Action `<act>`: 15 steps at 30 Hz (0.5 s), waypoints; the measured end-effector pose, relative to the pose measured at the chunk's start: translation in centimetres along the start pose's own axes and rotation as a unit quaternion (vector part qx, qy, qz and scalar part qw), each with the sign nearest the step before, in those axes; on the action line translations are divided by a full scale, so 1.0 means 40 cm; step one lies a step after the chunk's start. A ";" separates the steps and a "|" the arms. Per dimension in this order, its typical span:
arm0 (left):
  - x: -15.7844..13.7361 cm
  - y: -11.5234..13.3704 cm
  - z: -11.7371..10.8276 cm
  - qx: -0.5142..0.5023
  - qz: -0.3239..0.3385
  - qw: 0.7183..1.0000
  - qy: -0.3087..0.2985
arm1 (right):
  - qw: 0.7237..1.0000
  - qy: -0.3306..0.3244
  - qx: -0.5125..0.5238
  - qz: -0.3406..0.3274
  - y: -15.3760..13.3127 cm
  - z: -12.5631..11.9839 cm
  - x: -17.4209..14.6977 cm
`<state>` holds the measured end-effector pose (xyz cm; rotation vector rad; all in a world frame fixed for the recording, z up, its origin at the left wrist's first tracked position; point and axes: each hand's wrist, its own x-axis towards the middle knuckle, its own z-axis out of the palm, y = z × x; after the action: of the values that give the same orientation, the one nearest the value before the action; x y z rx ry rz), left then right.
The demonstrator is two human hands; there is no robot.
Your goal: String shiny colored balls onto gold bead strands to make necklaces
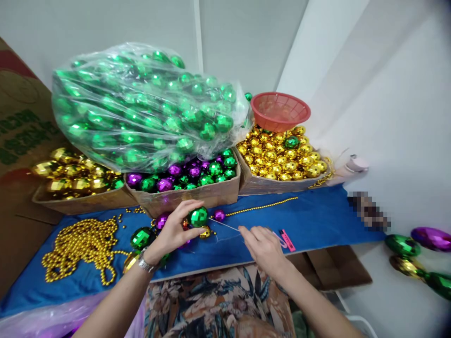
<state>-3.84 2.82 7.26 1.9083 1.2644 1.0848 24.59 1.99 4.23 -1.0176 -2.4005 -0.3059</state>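
Observation:
My left hand [176,230], with a watch at the wrist, grips a shiny green faceted ball [199,216] between thumb and fingers. A thin metal needle [225,224] runs from beside the ball to my right hand [262,246], whose fingers are pinched on its other end. Fine thread hangs below the needle. A small gold ball [205,232] sits just under the green one, close to my left thumb. Just beyond lies a purple ball [219,215] joined to a gold bead string [262,207]. More balls, one large and green [142,238], lie partly hidden behind my left wrist.
Boxes of gold balls [282,155], purple and green balls [193,171] and larger gold balls [73,173] line the back. A plastic bag of green balls [148,108] and a red basket [280,110] rest on top. Gold bead chains [81,246] and a pink cutter [287,240] lie on blue cloth.

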 end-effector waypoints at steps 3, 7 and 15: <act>-0.001 0.012 0.025 -0.060 -0.025 0.998 -0.015 | 1.000 -0.008 0.008 -0.009 -0.010 0.014 0.006; -0.016 0.006 0.081 -0.227 -0.097 0.968 0.051 | 0.991 -0.040 0.128 0.030 -0.031 0.049 -0.005; -0.034 0.001 0.133 -0.322 -0.135 0.933 0.084 | 0.967 -0.027 0.242 0.073 -0.065 0.072 -0.013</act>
<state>0.53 1.33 4.28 1.1371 1.0410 1.3257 21.97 0.98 1.48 -0.9676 -2.2624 0.3510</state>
